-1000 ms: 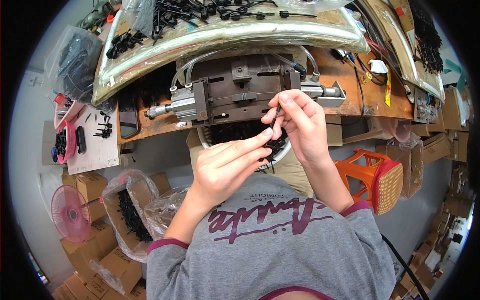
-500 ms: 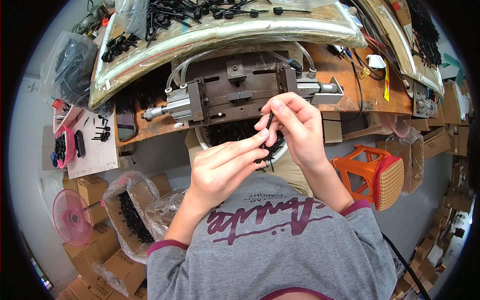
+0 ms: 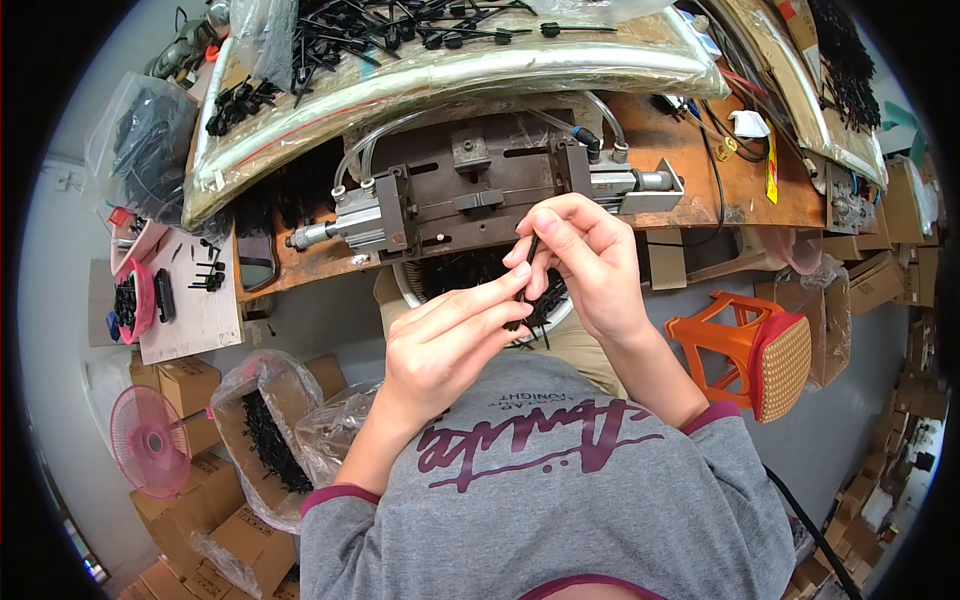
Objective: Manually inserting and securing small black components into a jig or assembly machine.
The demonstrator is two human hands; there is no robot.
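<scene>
Between my two hands is a thin black rod-like plastic part [image 3: 531, 250], tilted, in front of my chest. My left hand [image 3: 445, 345] pinches its lower end, fingers stretched along it and partly hiding it. The thumb and fingertips of my right hand [image 3: 590, 260] close on its upper end. Below my hands a white round basket [image 3: 408, 285] holds many similar black parts [image 3: 455, 275]. Just beyond my hands a dark metal fixture [image 3: 480, 200] with silver cylinders [image 3: 362, 222] at its sides sits on the wooden bench.
A plastic-wrapped tray [image 3: 450, 75] heaped with black parts spans the back of the bench. An orange stool [image 3: 715, 330] stands to the right. On the left are a pink fan [image 3: 150, 440], a lined box of black parts [image 3: 262, 440] and cardboard boxes [image 3: 190, 385].
Both hands keep hold of the black part and have barely shifted, with the right hand slightly lower and to the left. The whole view has moved a little.
</scene>
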